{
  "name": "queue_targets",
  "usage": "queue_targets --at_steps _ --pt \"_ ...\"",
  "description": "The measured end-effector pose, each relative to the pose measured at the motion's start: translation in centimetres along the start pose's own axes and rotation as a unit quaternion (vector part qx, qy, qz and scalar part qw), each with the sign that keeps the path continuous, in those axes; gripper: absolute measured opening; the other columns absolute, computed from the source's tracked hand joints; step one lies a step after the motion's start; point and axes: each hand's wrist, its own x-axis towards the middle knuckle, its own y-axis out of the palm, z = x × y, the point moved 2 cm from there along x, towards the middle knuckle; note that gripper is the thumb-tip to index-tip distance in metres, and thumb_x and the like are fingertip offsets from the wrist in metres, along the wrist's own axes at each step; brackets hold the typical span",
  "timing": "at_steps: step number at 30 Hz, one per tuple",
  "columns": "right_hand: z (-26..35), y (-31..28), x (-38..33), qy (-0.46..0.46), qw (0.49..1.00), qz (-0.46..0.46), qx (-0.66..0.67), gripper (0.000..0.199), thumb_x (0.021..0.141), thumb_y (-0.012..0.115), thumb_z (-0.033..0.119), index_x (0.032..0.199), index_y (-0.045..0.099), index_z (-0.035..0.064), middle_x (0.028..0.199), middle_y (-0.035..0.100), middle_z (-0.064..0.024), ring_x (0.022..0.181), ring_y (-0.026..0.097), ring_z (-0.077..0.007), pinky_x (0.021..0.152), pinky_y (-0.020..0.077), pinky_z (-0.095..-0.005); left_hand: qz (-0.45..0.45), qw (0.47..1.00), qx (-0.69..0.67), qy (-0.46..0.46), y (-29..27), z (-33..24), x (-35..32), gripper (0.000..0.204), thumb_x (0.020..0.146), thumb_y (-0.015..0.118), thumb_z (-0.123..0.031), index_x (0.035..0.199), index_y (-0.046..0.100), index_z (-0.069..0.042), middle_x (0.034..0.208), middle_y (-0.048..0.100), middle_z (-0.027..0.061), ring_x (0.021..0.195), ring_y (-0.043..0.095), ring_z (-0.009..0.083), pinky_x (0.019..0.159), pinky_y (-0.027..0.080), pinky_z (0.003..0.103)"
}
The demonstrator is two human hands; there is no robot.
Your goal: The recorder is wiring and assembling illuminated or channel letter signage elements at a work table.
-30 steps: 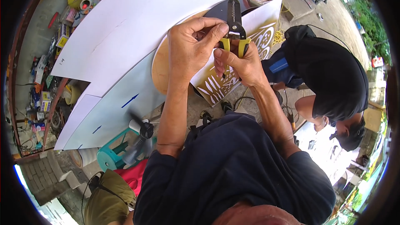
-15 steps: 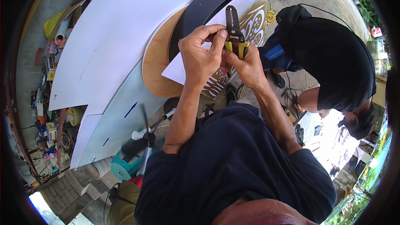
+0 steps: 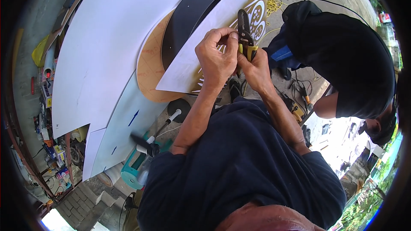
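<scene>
My right hand (image 3: 255, 69) is wrapped round the yellow handles of a wire stripper (image 3: 244, 28), whose black toothed jaws point up and away from me. Close against the tool's left side, my left hand (image 3: 218, 57) pinches thumb and forefinger together beside the pivot. Whatever lies between those fingertips is too small to make out, perhaps hidden by the thumb. Behind both hands stands a white stencil sheet (image 3: 180, 75) with cut-out patterns and brownish paint around them.
White panels (image 3: 102, 47), a brown board (image 3: 147, 75) and a black disc (image 3: 182, 21) lean at the left. Below them is a fan (image 3: 147, 145). A person in black (image 3: 342, 55) bends over at the right. Yellow cord (image 3: 276, 5) lies on the floor; tools and boxes (image 3: 58, 152) crowd the far left.
My view has shifted a little, so the panels and the stencil sheet sit further left. Both hands keep their hold, and the wire stripper stays beside the left fingertips, tilted slightly differently.
</scene>
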Motion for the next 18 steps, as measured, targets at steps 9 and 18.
queue_targets --at_steps 9,18 --pt "-1.1 -1.9 1.0 0.061 0.997 0.038 -0.006 0.016 0.096 0.06 0.008 0.084 0.062 -0.003 0.063 0.061 -0.003 0.055 0.059 -0.0106 0.049 0.0476 -0.0285 0.098 0.994 0.043 -0.032 -0.7 0.4 1.1 0.014 0.087 0.069 -0.003 0.097 0.073 0.005 0.081 0.074 0.0119 0.071 0.071 0.0141 0.066 0.055 0.026" --pt "-1.8 -2.0 0.8 0.048 0.989 0.013 -0.139 0.012 0.09 0.062 0.009 0.093 0.063 -0.0026 0.059 0.06 -0.0058 0.053 0.06 -0.0141 0.053 0.0458 -0.0329 0.227 0.969 0.07 -0.07 -1.6 1.4 2.5 0.015 0.085 0.07 -0.004 0.097 0.075 0.004 0.08 0.075 0.0146 0.072 0.073 0.0148 0.065 0.055 0.025"
